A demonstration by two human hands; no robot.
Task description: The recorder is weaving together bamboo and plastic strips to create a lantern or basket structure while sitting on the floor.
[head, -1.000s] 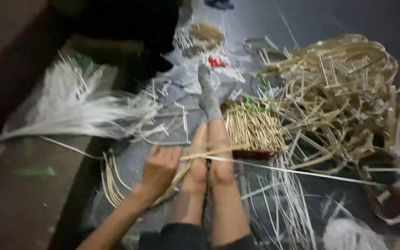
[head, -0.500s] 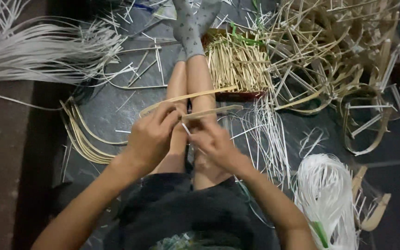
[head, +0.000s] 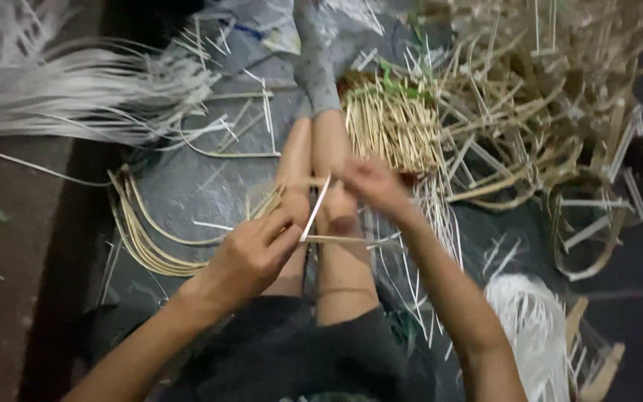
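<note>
**Two hands working thin strips over stretched-out legs**

The left hand (head: 254,249) is curled nearly shut, pinching a thin white flat strip (head: 315,209) that slants up from its fingers. The right hand (head: 370,182) is blurry; it looks closed on the top end of that strip, just above the knees. A thin tan stick (head: 340,240) lies across the legs, touching the left fingers. A bundle of short tan sticks (head: 392,130) sits just beside the right hand. Curved tan strips (head: 139,234) lie on the dark floor (head: 187,186) to the left.
</note>
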